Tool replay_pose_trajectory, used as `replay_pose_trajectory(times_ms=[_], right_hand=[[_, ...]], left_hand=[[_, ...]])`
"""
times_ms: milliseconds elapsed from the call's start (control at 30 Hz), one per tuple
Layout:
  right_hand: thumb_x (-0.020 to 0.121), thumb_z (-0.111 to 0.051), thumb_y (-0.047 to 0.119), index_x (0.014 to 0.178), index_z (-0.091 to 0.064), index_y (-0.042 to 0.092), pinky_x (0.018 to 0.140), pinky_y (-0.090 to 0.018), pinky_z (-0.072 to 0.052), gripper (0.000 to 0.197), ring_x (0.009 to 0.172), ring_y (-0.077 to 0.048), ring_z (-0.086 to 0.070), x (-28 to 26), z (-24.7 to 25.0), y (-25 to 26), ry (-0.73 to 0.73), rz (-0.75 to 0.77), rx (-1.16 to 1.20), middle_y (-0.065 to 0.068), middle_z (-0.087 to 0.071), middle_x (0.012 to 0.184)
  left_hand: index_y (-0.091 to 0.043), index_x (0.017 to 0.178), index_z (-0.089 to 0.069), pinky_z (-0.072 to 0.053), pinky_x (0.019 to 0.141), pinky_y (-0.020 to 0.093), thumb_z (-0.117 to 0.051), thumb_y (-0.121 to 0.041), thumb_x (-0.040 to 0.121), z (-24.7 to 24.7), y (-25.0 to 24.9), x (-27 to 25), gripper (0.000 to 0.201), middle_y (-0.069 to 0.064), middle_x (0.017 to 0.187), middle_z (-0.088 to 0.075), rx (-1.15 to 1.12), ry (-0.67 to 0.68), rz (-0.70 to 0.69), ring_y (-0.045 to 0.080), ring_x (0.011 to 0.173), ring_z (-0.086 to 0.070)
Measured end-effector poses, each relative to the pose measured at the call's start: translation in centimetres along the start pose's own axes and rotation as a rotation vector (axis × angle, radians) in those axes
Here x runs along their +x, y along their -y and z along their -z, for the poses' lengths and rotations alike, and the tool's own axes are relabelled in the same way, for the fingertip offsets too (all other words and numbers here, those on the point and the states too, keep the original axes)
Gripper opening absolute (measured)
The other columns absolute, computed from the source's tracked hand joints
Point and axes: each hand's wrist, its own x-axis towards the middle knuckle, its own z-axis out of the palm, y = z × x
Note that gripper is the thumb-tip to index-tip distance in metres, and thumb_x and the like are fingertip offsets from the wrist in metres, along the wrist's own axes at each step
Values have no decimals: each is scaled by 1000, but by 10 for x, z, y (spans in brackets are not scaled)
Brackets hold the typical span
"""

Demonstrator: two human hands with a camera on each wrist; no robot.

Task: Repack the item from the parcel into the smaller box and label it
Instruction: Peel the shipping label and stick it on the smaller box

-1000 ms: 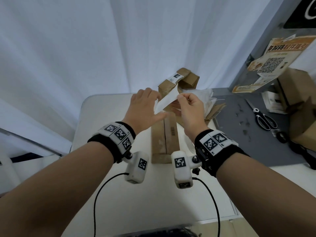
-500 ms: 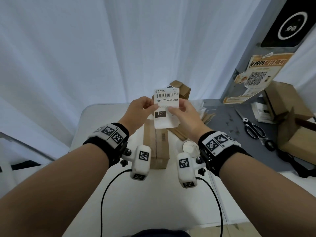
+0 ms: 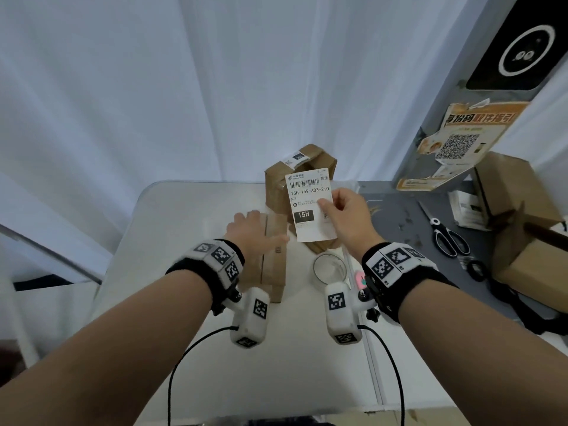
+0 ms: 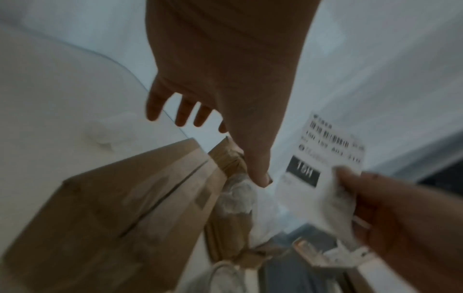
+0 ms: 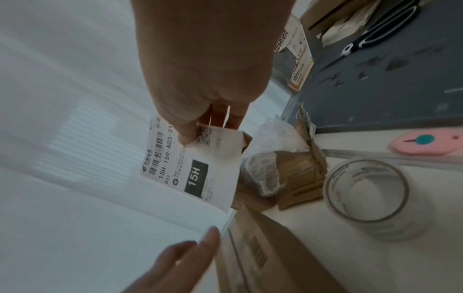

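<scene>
My right hand (image 3: 325,207) pinches the right edge of a white shipping label (image 3: 309,207) marked 15H between thumb and fingers and holds it upright above the table. In the right wrist view the label (image 5: 195,168) hangs from the thumb of the right hand (image 5: 190,136). My left hand (image 3: 258,232) is open, fingers spread, just over the small closed cardboard box (image 3: 273,259); contact is unclear. In the left wrist view the left hand (image 4: 200,119) hovers over that box (image 4: 112,208). The opened parcel (image 3: 278,179), with an old label, stands behind.
A clear tape roll (image 3: 330,267) and a pink cutter (image 3: 360,278) lie right of the small box. Scissors (image 3: 448,238) rest on the grey mat (image 3: 399,229), with larger cardboard boxes (image 3: 522,265) at the far right. Bubble wrap (image 5: 273,138) sits by the parcel. A white curtain hangs behind.
My left hand has let go of the label and dropped onto the small box. The right hand alone now holds the label, shifted a little to the right.
</scene>
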Motion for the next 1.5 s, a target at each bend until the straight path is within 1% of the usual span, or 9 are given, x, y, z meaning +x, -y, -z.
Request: replay_pose_trajectory(times_ms=[200,467,633,867,1067,1167,1267,1367,1500], right_hand=[[91,-58,15,84,-58,14,74,-37,-54,8,77,-20,-59,5,11,-29,3,-14,-15,-4,-64,85],[91,-58,13,86,-59,7,78,-42,-55,7,81,-21,-63,8,9,-55,-11,-166,114,-9,-67,90],[91,-57,11,82,-60,8,66,-31,-55,10,76,-18,-64,2,-18,-56,28,-202,154,-8,-69,88],[93,-56,10,95,-61,-2,53,-16,-51,13,69,-14,-61,6,-55,-56,-1,-239,226,-7,-68,86],[91,-58,10,77,-58,15,74,-35,-52,15,74,-19,-61,4,-76,-67,-106,-385,311,-7,-66,86],[91,-59,10,81,-60,13,80,-39,-53,11,80,-22,-62,-2,-85,-70,-82,-417,353,-8,-68,88],[90,-60,11,89,-63,7,80,-42,-53,5,83,-25,-64,-2,-88,-66,-26,-384,383,-12,-70,91],[90,-61,14,91,-66,6,76,-41,-55,9,78,-24,-66,2,-88,-53,23,-338,316,-11,-72,90],[90,-62,14,73,-65,13,54,-26,-55,17,59,-11,-65,10,-92,-38,50,-300,199,-4,-70,76]], left_hand=[[-24,148,13,-35,108,50,-58,-74,68,-63,4,1,118,18,154,9,209,145,123,40,135,-26],[-52,142,1,-33,107,54,-68,-47,74,-26,65,12,98,2,156,2,358,188,-60,37,137,-20],[-50,143,-3,-30,110,48,-68,-50,75,-23,83,15,94,16,153,-7,319,151,-131,38,138,-17],[-44,143,-23,-49,92,40,-62,-46,84,-6,97,37,70,11,127,-49,-337,357,-39,26,105,-54],[-40,141,-26,-51,93,41,-45,-41,93,-43,96,39,51,2,131,-48,-817,483,147,23,106,-54],[-35,136,-35,-50,81,30,-58,-33,89,-45,105,43,52,5,117,-55,-882,401,140,16,92,-58],[-35,137,-36,-47,85,26,-76,-25,75,-33,111,56,74,7,117,-49,-735,270,-71,15,95,-56],[-33,137,-33,-35,106,42,-79,-45,57,-20,107,66,93,5,133,-36,-172,115,-319,24,122,-37],[-20,146,-22,-23,112,42,-77,-43,64,-13,107,71,101,4,145,-24,259,-5,-556,25,135,-21]])
